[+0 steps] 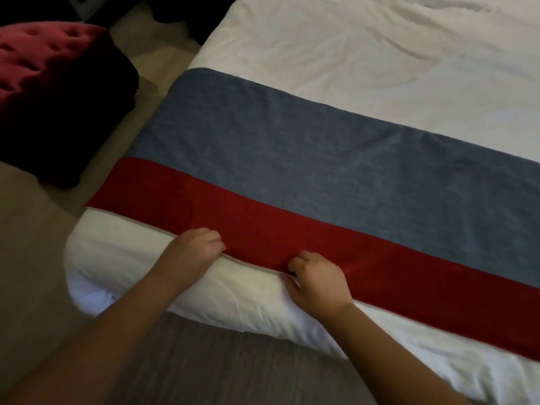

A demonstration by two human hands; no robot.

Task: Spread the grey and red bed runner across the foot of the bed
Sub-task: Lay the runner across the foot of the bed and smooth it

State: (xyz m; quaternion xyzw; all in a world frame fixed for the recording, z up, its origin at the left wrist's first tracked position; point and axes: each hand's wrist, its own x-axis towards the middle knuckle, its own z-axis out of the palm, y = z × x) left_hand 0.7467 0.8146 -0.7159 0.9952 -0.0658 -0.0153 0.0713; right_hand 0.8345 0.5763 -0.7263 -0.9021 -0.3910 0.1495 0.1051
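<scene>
"Where does the bed runner (pixel 292 159) lie, and why there?"

"Flat across the foot of the bed (pixel 380 59), from ten o'clock to four o'clock, with the grey band far and the red band near. Its near hem follows the rolled edge of the white duvet (pixel 140 258), apparently to square it with the foot."

"And the hands?"

"Both forearms reach in from six o'clock. The left hand (pixel 198 247) and the right hand (pixel 318 283) are near each other but apart. Each curls its fingers onto the red hem in a narrow pinch, likely to draw out slack."
</scene>
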